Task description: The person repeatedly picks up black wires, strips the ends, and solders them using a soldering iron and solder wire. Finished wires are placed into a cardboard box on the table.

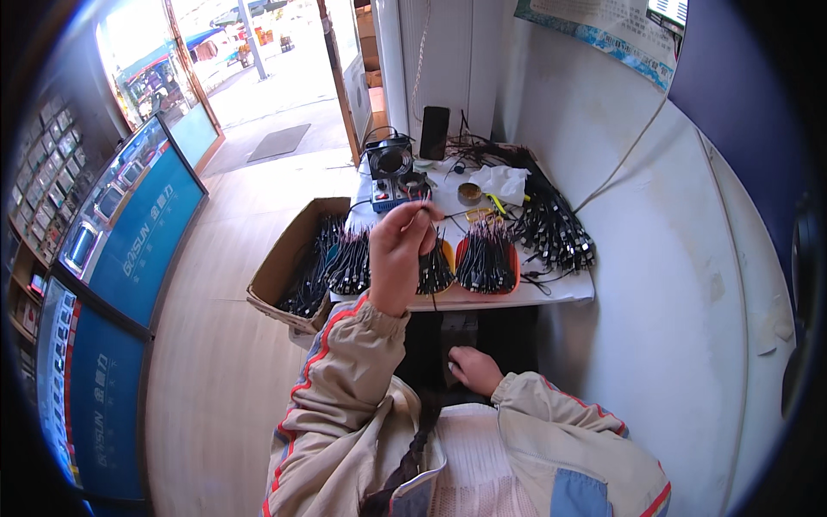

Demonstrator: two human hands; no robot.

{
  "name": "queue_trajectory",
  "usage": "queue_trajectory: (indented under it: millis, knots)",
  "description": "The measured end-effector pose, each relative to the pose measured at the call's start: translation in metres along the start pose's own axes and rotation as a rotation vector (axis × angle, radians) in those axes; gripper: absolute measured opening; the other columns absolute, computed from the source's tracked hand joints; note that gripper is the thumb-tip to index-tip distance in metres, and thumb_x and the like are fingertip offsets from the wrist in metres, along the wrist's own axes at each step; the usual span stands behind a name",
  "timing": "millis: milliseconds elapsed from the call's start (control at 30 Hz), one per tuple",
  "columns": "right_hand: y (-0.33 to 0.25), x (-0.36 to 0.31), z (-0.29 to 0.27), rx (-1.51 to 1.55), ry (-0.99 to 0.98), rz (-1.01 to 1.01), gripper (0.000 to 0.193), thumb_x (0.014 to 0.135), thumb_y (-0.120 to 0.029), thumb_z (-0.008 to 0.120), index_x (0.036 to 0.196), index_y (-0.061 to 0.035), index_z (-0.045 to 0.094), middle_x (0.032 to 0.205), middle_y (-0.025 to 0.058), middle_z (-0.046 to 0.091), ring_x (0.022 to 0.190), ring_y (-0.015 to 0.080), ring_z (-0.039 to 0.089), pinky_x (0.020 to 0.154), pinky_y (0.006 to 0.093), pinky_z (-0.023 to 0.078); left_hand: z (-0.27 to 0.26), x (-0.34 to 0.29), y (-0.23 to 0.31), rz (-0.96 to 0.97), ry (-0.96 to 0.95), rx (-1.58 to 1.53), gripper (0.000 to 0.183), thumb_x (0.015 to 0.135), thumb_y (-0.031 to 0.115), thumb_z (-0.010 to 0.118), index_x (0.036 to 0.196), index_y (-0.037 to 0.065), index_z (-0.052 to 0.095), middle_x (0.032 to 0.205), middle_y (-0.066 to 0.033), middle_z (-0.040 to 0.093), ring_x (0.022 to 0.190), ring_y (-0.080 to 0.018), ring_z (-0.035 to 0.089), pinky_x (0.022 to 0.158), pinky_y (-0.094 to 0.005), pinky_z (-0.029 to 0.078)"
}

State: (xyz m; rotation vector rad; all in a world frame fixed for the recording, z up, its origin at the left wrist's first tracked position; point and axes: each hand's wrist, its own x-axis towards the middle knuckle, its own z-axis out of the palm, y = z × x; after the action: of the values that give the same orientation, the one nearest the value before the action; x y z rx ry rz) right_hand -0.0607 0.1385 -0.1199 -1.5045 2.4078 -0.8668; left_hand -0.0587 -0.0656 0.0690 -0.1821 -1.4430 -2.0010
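Note:
My left hand (401, 254) is raised over the front of the table, thumb and fingertips pinched together. Fine reddish wire ends show at the fingertips, seemingly from a thin black cable whose length the hand mostly hides. Behind the hand, an orange-rimmed tray (517, 274) and a yellow tray (449, 252) hold bundles of black cables (488, 258). Another cable bundle (349, 263) lies left of the hand. Low by my lap, below the table edge, my right hand (475, 370) is curled closed; a small pale spot shows at its fingers, too small to name.
A blue device with a round black fan-like part (389, 160) stands at the back, beside an upright phone (435, 133). A small round tin (469, 193) and white tissue (502, 183) lie right of it. A cardboard box (280, 258) holds cables; more cables (556, 220) pile by the wall.

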Motion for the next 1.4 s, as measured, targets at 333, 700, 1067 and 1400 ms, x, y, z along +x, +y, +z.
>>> queue_trajectory:
  millis: [333,700,1067,1400]
  knots:
    - [-0.038,0.044,-0.125,1.131,0.128,0.017,0.028,0.094,-0.026,0.062,0.105,-0.0005,0.061,0.087,-0.002,0.061,0.076,0.0042,0.054,0.067,0.019,0.044,-0.002,-0.112,-0.013,-0.216,-0.31,-0.201,0.011,0.096,0.003,0.05,0.099,-0.001,0.06,0.095,-0.0134,0.061,0.064,-0.0069,0.042,0.058,-0.0199,0.035]
    - [-0.049,0.036,-0.145,1.284,0.087,-0.071,0.012,0.092,-0.005,0.062,0.101,0.0033,0.059,0.087,0.0045,0.064,0.08,0.0074,0.063,0.07,0.021,0.052,0.019,-0.116,-0.028,-0.36,-0.193,-0.256,0.014,0.099,0.006,0.048,0.098,-0.002,0.059,0.092,-0.0118,0.064,0.064,-0.0087,0.049,0.06,-0.0209,0.04]
    - [-0.055,0.032,-0.137,0.628,0.458,-0.218,0.013,0.078,0.001,0.068,0.09,-0.0022,0.065,0.087,0.0016,0.062,0.069,0.0041,0.051,0.058,0.0194,0.039,0.03,-0.121,-0.03,-0.294,0.016,-0.071,0.017,0.097,0.006,0.053,0.108,-0.004,0.062,0.084,-0.0107,0.068,0.056,-0.0057,0.049,0.05,-0.018,0.034]
    - [-0.052,0.027,-0.103,1.936,0.114,-0.017,0.011,0.095,-0.01,0.057,0.103,-0.0022,0.058,0.089,0.008,0.063,0.074,0.0153,0.062,0.063,0.0293,0.053,0.028,-0.122,-0.027,-0.419,-0.026,-0.281,0.017,0.096,0.005,0.054,0.105,-0.007,0.062,0.077,-0.0091,0.064,0.056,-0.0041,0.044,0.048,-0.0172,0.028]
